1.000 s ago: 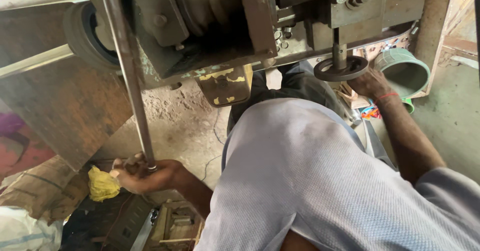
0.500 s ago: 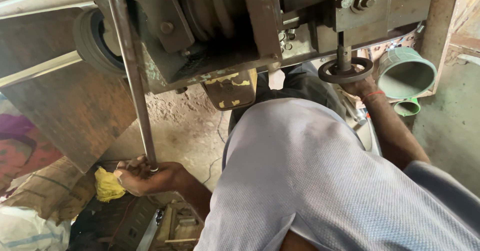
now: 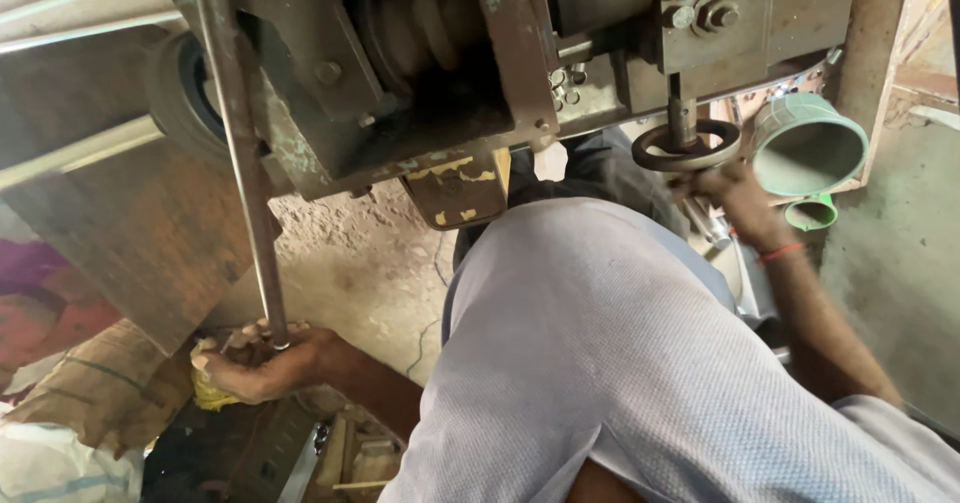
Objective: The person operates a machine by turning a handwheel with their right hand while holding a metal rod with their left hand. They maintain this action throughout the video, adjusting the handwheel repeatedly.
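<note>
My left hand (image 3: 262, 361) is closed around the lower end of a long steel rod (image 3: 240, 153) that runs down from the big grey machine (image 3: 440, 73). A yellow cloth (image 3: 208, 393) lies just under that hand. My right hand (image 3: 735, 195) reaches out to the small round handwheel (image 3: 686, 147) on the machine's right side and grips its rim. A red band sits on that wrist. My light grey shirt fills the lower middle of the view.
A green plastic funnel-like pot (image 3: 806, 149) and a smaller green one (image 3: 812, 213) sit right of the handwheel. A brown sheet-metal panel (image 3: 120, 223) stands at the left, sacks (image 3: 90, 393) below it. Dirt floor (image 3: 360, 273) lies under the machine.
The view has shifted slightly, so the machine sits lower and more to the left. My right hand stays on the handwheel and my left hand stays on the rod's end.
</note>
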